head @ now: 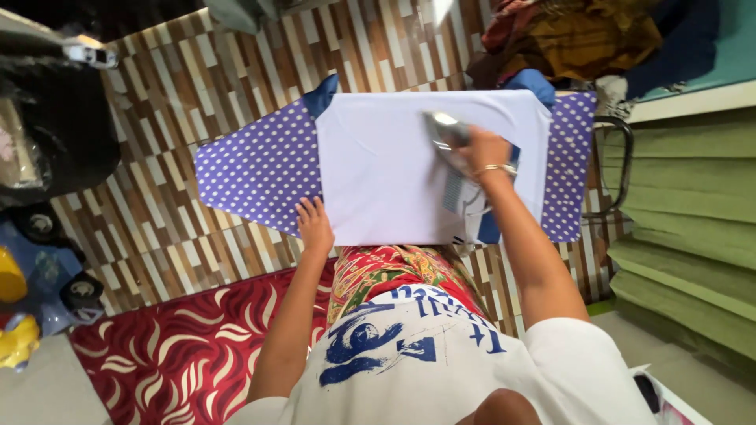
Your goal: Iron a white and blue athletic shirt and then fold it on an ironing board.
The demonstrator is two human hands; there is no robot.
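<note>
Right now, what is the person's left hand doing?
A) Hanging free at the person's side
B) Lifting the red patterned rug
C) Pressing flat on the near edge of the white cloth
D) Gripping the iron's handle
C: the left hand lies flat on the near edge of the white cloth spread over the purple dotted ironing board, while the right hand grips the iron.

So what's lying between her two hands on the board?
In the head view, only smooth white cloth spread over the dotted purple ironing board lies between the left hand and the right hand gripping the iron.
</note>
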